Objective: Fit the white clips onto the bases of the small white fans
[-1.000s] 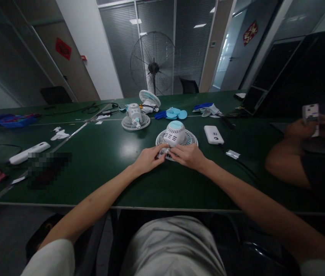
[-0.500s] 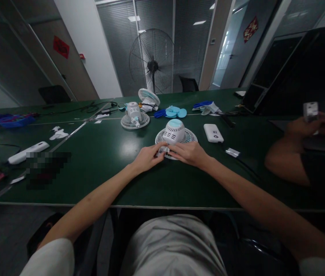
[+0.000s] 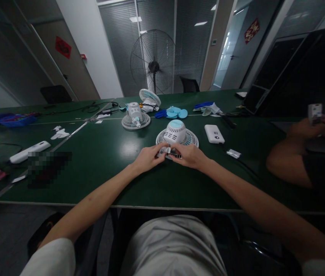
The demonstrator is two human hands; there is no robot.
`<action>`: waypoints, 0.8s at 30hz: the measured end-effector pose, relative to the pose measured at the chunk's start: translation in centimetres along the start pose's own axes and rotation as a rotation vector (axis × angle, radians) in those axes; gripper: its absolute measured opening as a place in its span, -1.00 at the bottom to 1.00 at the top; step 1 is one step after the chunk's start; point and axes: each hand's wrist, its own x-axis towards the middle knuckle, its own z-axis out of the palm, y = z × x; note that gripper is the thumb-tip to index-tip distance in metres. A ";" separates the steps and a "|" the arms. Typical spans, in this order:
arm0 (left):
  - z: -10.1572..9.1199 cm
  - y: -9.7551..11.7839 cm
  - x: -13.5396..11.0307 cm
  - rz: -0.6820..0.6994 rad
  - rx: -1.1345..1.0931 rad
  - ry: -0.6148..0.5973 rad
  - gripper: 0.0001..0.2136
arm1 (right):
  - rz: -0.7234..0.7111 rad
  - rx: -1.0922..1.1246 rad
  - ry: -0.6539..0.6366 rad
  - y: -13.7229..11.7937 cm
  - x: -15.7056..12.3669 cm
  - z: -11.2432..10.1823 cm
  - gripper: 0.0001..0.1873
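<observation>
A small white fan [image 3: 174,132] lies grille-down on the green table in front of me, its motor housing with a light-blue cap facing up. My left hand [image 3: 150,158] is closed in a pinch on the pale, partly clear neck piece at the fan's near side. From the other side, my right hand [image 3: 190,155] has its thumb and forefinger curled around the same neck area, near the grille's edge. What lies between the right fingertips is too small to make out. Farther back, light-blue fan blades [image 3: 176,112] rest by a blue glove.
Two more small fans, one face-down [image 3: 135,115] and one tilted [image 3: 150,100], stand behind. A white power bank [image 3: 214,134] with a cable lies to the right. At far right a co-worker's hand [image 3: 304,128] holds a small white object. A white bar [image 3: 30,151] lies left.
My right fingertips have drawn back slightly to the right, showing more of the neck piece. The left hand keeps its pinch. The whole view has shifted slightly.
</observation>
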 end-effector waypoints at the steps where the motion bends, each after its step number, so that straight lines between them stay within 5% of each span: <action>1: 0.0 0.0 0.0 0.001 -0.001 0.001 -0.60 | -0.028 -0.054 0.007 0.2 -0.1 0.0 -0.62; 10: 0.3 -0.2 0.0 0.004 -0.019 0.015 -0.60 | -0.127 -0.242 0.020 0.6 -0.3 0.3 -0.65; 24: 0.0 0.1 0.0 0.013 -0.024 0.007 -0.59 | -0.020 -0.061 0.084 -0.4 -0.1 0.4 -0.75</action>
